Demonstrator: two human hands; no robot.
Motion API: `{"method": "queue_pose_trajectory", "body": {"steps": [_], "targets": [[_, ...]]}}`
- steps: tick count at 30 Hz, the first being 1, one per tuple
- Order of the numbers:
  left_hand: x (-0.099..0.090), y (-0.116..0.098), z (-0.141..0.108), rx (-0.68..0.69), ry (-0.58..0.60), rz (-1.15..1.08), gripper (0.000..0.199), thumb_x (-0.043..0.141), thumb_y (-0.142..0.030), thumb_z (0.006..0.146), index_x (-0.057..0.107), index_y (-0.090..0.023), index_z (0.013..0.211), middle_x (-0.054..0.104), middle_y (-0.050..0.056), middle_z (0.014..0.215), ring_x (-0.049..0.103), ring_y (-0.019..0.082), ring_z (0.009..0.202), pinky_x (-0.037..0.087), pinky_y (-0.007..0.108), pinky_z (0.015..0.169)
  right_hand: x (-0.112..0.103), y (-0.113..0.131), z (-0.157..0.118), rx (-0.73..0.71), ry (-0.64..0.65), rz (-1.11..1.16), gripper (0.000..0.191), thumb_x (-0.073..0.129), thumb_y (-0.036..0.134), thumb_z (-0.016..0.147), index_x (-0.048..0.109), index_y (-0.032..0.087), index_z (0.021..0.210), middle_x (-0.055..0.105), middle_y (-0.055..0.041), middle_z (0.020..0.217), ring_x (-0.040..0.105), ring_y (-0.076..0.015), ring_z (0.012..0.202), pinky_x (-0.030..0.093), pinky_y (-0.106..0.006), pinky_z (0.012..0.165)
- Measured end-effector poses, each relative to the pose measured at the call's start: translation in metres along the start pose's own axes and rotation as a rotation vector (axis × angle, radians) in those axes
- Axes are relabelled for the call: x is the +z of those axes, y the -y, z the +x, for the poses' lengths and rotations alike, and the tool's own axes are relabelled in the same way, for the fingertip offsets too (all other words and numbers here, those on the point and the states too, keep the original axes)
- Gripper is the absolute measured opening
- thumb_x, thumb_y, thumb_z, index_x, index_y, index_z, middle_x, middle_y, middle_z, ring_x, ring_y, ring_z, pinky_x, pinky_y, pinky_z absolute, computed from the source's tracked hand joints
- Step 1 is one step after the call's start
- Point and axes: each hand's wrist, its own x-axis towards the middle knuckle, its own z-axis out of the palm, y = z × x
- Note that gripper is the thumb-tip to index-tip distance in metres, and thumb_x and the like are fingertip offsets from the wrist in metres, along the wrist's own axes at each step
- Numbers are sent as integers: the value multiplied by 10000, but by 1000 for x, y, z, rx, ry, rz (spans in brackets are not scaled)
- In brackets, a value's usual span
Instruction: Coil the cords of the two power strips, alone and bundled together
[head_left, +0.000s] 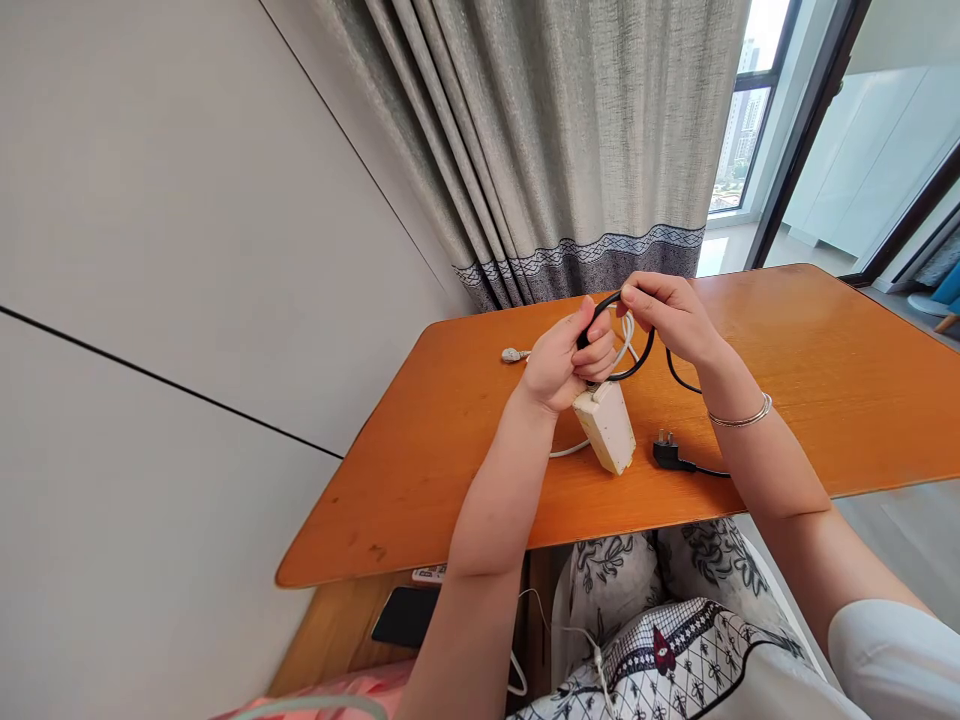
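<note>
My left hand [574, 355] is closed around a black power cord [641, 362], thumb on top, above the wooden table. To its right, my right hand [671, 312] pinches the same cord between thumb and fingertips. Between the two hands the cord bends into a loop. Its black three-pin plug [666, 452] lies on the table below my right wrist, pins upward. Just under my left hand is a white box-shaped adapter [609, 430]; whether it touches the hand I cannot tell. A white cable [627, 335] is coiled behind the hands, partly hidden by them.
The brown wooden table [435, 440] meets a pale wall panel on the left. A white plug [514, 355] lies left of my left hand. Grey curtains [585, 130] hang behind the table. Below its front edge, a black phone-like slab [405, 616] rests on a lower wooden surface.
</note>
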Motion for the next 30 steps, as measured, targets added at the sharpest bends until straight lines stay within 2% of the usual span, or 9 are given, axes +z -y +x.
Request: {"method": "queue_pose_trajectory", "body": {"steps": [6, 9, 11, 16, 21, 24, 26, 28, 30], "targets": [[-2, 1, -2, 26, 12, 50, 565, 386, -548, 1047, 279, -204, 611, 191, -88, 411, 181, 47, 316, 204, 170, 344, 2, -1, 0, -31, -8, 11, 611, 519, 786, 887, 546, 203, 706, 422, 35, 601, 374, -110, 584, 323, -262, 558], [1, -2, -7, 115, -21, 91, 577, 386, -587, 1034, 279, -209, 612, 237, -73, 426, 197, 55, 333, 231, 188, 346, 3, -3, 1, -51, -43, 0, 627, 476, 802, 897, 593, 199, 772, 465, 19, 663, 412, -116, 622, 354, -260, 576], [3, -6, -11, 212, -74, 124, 591, 362, -619, 1028, 280, -208, 611, 335, -51, 464, 197, 54, 348, 238, 207, 340, 3, -6, 1, -35, -36, 1, 634, 443, 796, 916, 617, 196, 811, 470, 18, 676, 417, -116, 623, 359, -258, 575], [-3, -12, -14, 425, -190, 228, 610, 316, -663, 1016, 302, -204, 614, 672, 33, 755, 214, 56, 398, 235, 255, 328, 8, -14, 0, 38, 62, 36, 616, 410, 751, 960, 651, 188, 899, 403, 43, 632, 380, -109, 585, 330, -250, 543], [-16, -10, -11, 508, -201, 392, 604, 344, -701, 989, 343, -211, 635, 760, 68, 990, 335, 83, 459, 275, 263, 343, 13, -18, -2, 134, 138, 37, 596, 406, 707, 987, 661, 173, 1051, 472, 40, 668, 467, -105, 607, 410, -230, 575], [-18, -9, -11, 580, -189, 433, 604, 358, -709, 981, 336, -209, 644, 745, 81, 1150, 531, 118, 599, 300, 245, 349, 12, -17, -2, 166, 191, -28, 452, 409, 553, 1041, 630, 168, 1125, 553, 25, 706, 559, -120, 659, 472, -241, 647], [-19, -9, -10, 629, -201, 436, 608, 370, -718, 973, 338, -206, 646, 721, 81, 1208, 648, 160, 791, 339, 224, 367, 10, -15, -3, 218, 266, -144, 325, 424, 388, 1052, 593, 166, 1219, 617, 9, 757, 616, -135, 709, 496, -260, 703], [-20, -11, -10, 677, -195, 410, 613, 403, -713, 964, 327, -199, 638, 692, 73, 1273, 687, 204, 1003, 385, 203, 394, 8, -12, -3, 295, 368, -321, 314, 470, 245, 1016, 559, 155, 1303, 682, -25, 851, 655, -152, 759, 498, -276, 732], [-22, -15, -10, 718, -144, 350, 629, 493, -692, 938, 283, -188, 625, 642, 43, 1382, 666, 233, 1161, 444, 182, 435, 7, -8, -4, 387, 495, -518, 343, 514, 166, 974, 570, 129, 1311, 725, -81, 953, 673, -171, 773, 482, -285, 715]]}}
